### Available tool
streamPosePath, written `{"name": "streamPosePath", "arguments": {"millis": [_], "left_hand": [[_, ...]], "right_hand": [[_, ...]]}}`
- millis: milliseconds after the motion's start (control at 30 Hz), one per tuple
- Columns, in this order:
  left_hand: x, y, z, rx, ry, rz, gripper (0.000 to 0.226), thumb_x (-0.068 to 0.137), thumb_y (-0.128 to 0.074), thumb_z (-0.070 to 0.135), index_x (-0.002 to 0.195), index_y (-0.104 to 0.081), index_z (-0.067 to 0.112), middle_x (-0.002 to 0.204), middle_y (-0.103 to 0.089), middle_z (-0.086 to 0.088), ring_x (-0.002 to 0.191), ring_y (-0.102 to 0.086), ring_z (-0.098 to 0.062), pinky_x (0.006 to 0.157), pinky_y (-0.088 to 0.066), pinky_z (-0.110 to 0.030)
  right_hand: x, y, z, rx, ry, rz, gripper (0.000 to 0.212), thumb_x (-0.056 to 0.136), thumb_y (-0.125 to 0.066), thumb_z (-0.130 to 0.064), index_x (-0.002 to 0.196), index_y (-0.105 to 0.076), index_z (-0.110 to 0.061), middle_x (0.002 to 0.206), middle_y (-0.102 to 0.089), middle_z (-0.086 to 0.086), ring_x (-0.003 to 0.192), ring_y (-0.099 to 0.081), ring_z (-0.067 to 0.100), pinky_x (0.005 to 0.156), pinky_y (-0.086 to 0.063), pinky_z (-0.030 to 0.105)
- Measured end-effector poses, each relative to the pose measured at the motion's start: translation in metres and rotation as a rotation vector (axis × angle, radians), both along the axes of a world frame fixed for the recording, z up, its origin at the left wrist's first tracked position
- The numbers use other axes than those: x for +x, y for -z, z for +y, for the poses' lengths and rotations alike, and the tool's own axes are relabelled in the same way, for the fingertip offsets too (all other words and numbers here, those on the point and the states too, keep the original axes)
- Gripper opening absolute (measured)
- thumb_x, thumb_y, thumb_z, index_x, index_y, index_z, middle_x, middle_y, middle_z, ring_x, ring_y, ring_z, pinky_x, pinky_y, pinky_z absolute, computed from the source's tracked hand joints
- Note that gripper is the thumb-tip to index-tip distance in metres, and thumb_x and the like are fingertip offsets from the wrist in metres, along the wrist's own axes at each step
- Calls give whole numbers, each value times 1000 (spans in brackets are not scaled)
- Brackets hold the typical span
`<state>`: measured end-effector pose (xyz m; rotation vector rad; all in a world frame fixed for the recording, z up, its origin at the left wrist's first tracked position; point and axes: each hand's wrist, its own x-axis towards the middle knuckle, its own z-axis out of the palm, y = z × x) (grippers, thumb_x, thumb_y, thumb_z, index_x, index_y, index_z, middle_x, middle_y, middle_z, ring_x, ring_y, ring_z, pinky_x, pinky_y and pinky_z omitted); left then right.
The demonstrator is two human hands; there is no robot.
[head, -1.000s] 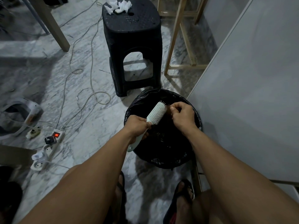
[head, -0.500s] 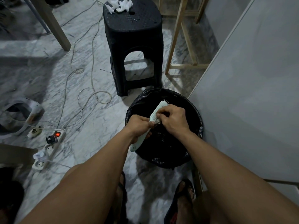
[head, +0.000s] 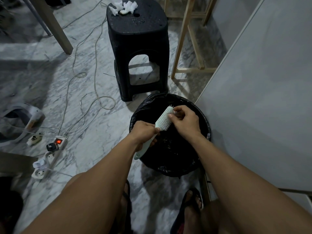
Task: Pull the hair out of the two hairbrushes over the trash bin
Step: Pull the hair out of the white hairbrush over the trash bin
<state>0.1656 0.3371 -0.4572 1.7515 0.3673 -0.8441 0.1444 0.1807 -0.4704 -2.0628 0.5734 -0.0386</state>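
A pale green hairbrush [head: 163,119] is held over a round trash bin [head: 140,108] lined with a black bag. My left hand [head: 143,133] is shut on the brush's handle, whose end pokes out below the fist. My right hand [head: 184,121] rests on the bristle side near the brush's far end, fingers pinched together against the bristles. Whether hair is between the fingertips is too small to tell. Only one hairbrush is in view.
A black plastic stool [head: 137,48] with crumpled white tissue [head: 123,5] stands beyond the bin. A power strip [head: 50,154] and loose cables [head: 94,98] lie on the marble floor at left. A grey cabinet side [head: 261,98] rises at right, wooden frame legs [head: 182,39] behind.
My right hand went from the brush's tip down to the bristles near the handle, then back up toward the tip. The left hand kept holding the brush over the bin.
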Motion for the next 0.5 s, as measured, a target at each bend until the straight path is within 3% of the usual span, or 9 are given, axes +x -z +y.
{"name": "streamPosePath", "arguments": {"millis": [100,267,433,500], "left_hand": [[0,-3,1,19,-13,-7,12,85,-67,11,86,-73,1,74,-67,-12,50,-55,-19,46,-46,-25],[-4,-8,0,65,3,-81,34,72,-82,41,70,-75,7,52,-65,-1,46,-56,-16,47,-46,-25],[-5,-6,-4,116,-13,-133,39,70,-82,46,69,-76,8,53,-65,-2,43,-53,-16,41,-44,-23],[-4,-5,-2,126,-23,-136,43,73,-79,47,73,-76,4,57,-66,-5,44,-53,-17,41,-44,-22]], "right_hand": [[-1,2,6,-44,-45,-33,37,80,-77,-27,116,-71,-19,100,-67,-1,91,-63,10,85,-47,18],[0,-5,6,-107,29,-84,11,81,-73,-16,90,-78,-11,86,-74,3,80,-66,12,81,-52,24],[4,-1,2,-83,156,-31,9,84,-69,-16,85,-77,-12,76,-70,-1,75,-64,13,69,-45,7],[6,2,-3,-65,250,-28,8,83,-69,-17,82,-77,-14,80,-74,3,80,-69,19,82,-54,24]]}}
